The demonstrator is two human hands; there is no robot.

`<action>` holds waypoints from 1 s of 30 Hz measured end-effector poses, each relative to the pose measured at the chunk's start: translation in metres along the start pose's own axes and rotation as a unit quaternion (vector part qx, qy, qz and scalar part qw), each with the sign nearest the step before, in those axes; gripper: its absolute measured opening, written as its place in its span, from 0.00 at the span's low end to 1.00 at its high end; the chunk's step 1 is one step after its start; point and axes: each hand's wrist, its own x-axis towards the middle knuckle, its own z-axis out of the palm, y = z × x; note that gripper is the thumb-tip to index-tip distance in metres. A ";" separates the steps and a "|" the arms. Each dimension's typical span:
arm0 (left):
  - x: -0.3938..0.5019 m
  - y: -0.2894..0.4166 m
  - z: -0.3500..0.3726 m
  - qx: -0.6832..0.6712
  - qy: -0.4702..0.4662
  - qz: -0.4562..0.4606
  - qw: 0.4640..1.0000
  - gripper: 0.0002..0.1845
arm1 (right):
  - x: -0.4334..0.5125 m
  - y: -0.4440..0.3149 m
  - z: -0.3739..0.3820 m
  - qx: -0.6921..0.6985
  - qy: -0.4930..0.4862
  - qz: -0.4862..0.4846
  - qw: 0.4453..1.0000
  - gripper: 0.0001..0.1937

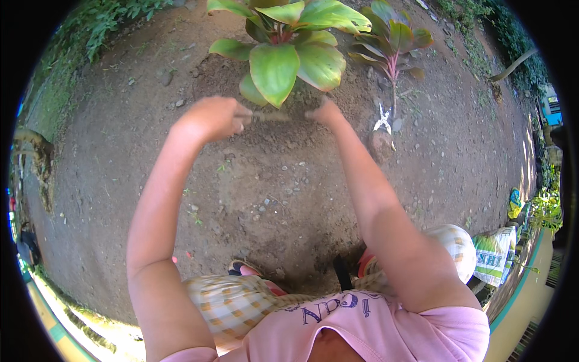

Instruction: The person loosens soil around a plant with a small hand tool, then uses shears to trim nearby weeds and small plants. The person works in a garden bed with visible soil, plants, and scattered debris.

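Observation:
A broad-leaved ti plant (275,68) with green, red-edged leaves stands in loose dug soil (280,135) before me. My left hand (219,118) is closed around a narrow hand tool (271,116), blurred by motion, which points right across the soil under the lowest leaves. Its exact kind cannot be made out. On the other side of the plant's base, my right hand (326,113) is low at the soil with its fingers bent down. Those fingers are blurred, so whether they hold anything is unclear.
Metal pliers (383,118) with spread handles rest on a stone (381,142) at the right. Behind them grows a smaller reddish ti plant (394,59). A printed sack (493,258) lies beside my knee. A tree trunk (43,167) stands at the far left.

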 end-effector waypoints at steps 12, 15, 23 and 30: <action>-0.013 -0.018 0.202 0.042 0.016 0.017 0.999 0.31 | -0.053 0.038 0.044 -0.285 -0.141 0.062 0.946 0.52; -0.006 -0.019 0.228 0.028 0.013 0.008 0.999 0.33 | -0.054 0.044 0.044 -0.270 -0.135 0.042 0.952 0.52; 0.001 -0.014 0.227 0.028 -0.003 -0.019 0.999 0.32 | -0.064 0.056 0.050 -0.191 -0.051 -0.028 0.980 0.47; 0.008 -0.011 0.228 -0.247 -0.017 0.001 0.969 0.31 | -0.070 0.043 0.070 -0.059 0.025 -0.006 0.998 0.50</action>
